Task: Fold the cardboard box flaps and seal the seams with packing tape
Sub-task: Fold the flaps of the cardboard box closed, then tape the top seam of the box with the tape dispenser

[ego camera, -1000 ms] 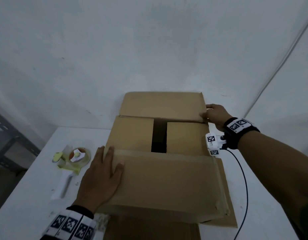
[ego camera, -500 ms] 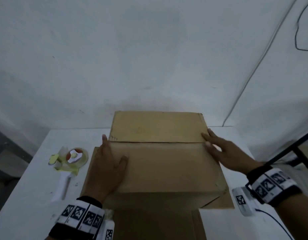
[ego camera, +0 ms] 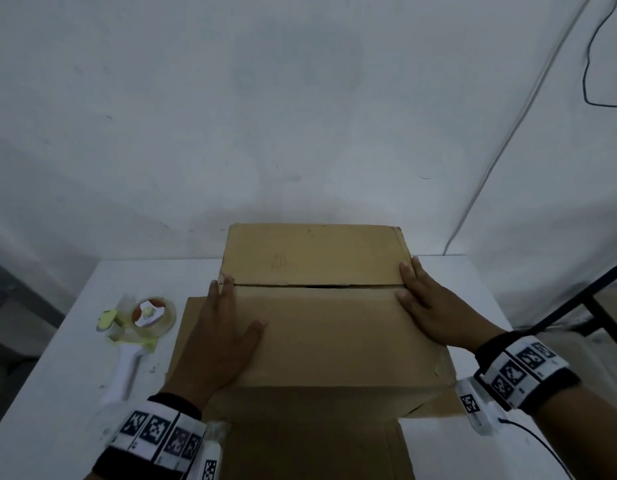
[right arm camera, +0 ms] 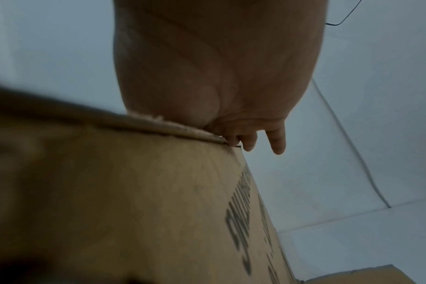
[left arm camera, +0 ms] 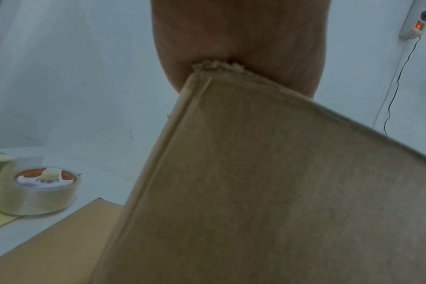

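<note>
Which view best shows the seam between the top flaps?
The head view: the whole seam runs between the left hand and the right hand. Both wrist views show only box edges and sides, not the seam.

Left hand (ego camera: 218, 344) and right hand (ego camera: 435, 308) both flat, palms down, fingers (ego camera: 227, 289) straight.

The light is dim, cool and even, leaving the white wall (ego camera: 300, 116) grey-blue and mottled with soft noise. A faint shadow lies under the tape dispenser (ego camera: 133, 330) on the white table (ego camera: 57, 393). The head view bows straight lines near its edges and stays fairly sharp. In the left wrist view the palm is dark and soft. The right wrist view smears the cardboard box (right arm camera: 134, 192) into dark blur at lower left.
</note>
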